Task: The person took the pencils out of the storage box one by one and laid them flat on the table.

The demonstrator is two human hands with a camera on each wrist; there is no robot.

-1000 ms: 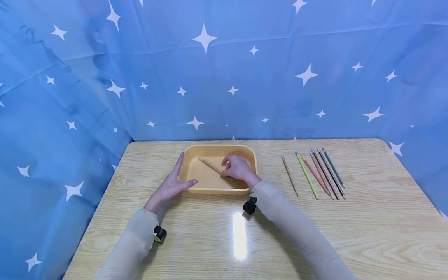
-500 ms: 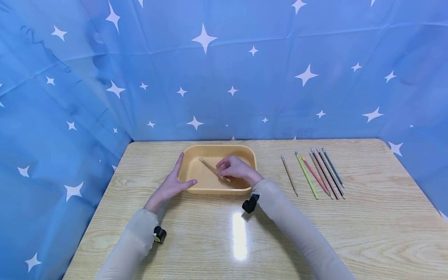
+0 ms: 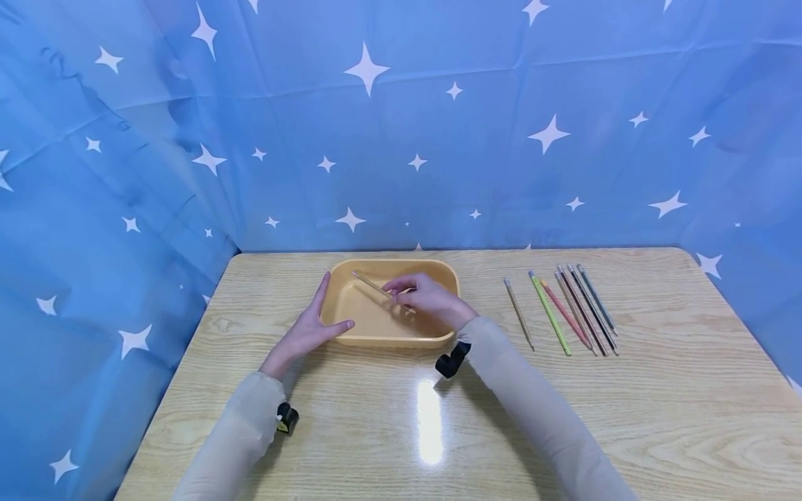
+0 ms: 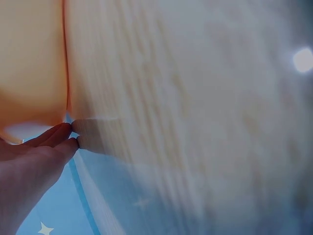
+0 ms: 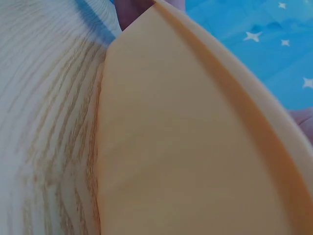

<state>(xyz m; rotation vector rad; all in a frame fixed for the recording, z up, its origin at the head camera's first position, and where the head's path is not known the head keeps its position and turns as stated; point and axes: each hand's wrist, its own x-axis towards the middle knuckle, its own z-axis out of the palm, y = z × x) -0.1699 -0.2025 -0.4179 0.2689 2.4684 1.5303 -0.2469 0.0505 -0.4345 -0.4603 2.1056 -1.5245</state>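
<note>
My right hand reaches over the tan plastic tray and pinches a light wooden pencil. The pencil slants from the tray's back left down to my fingertips, its blunt end pointing away. At the tray's left end, my left hand rests with straight fingers along the outer side and the thumb spread over the front rim. In the left wrist view, the left fingertips are at the tray's lower edge. In the right wrist view, the tray's wall hides most of the right hand.
Right of the tray, a gold pencil lies alone on the wood-grain table. Beyond it are a lime green pencil, a red pencil and several dark ones, roughly parallel. A blue star-patterned cloth hangs behind the table and on the left.
My right hand has shifted slightly back in the tray, and the pinched pencil's far end has risen toward the back left rim. The left hand stays at the tray's left end.
</note>
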